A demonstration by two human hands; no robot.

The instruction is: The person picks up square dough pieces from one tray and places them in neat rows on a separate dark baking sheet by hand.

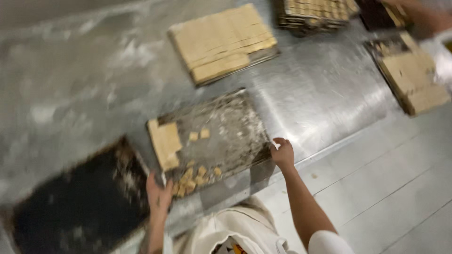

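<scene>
Head view: both hands grip one metal tray [235, 127] that lies on the steel table [94, 70]. The left hand [159, 195] is closed on the tray's near left corner, fingers wrapped over the rim beside a heap of small dough pieces [193, 178]. The right hand [283, 154] is closed on the tray's near right corner, thumb on top of the edge. The hands are well apart, the full width of the tray between them.

Just beyond the left hand, a pale dough slab [165, 142] lies on the tray's left side, with two small squares [199, 135] beside it. The rest of the tray, toward the right hand, is bare and dusted with flour.

Left of the left hand, touching or nearly touching the held tray, lies a dark tray [75, 202], blurred. Far beyond both hands sits a tray covered by a scored dough sheet [221, 40]. Farther beyond the right hand stands a stack of trays [315, 11]. Far right of the right hand lies another tray with dough [412, 75], and a blurred arm of another person [426, 16] shows at the top right corner. Below the right hand is tiled floor [376, 188].
</scene>
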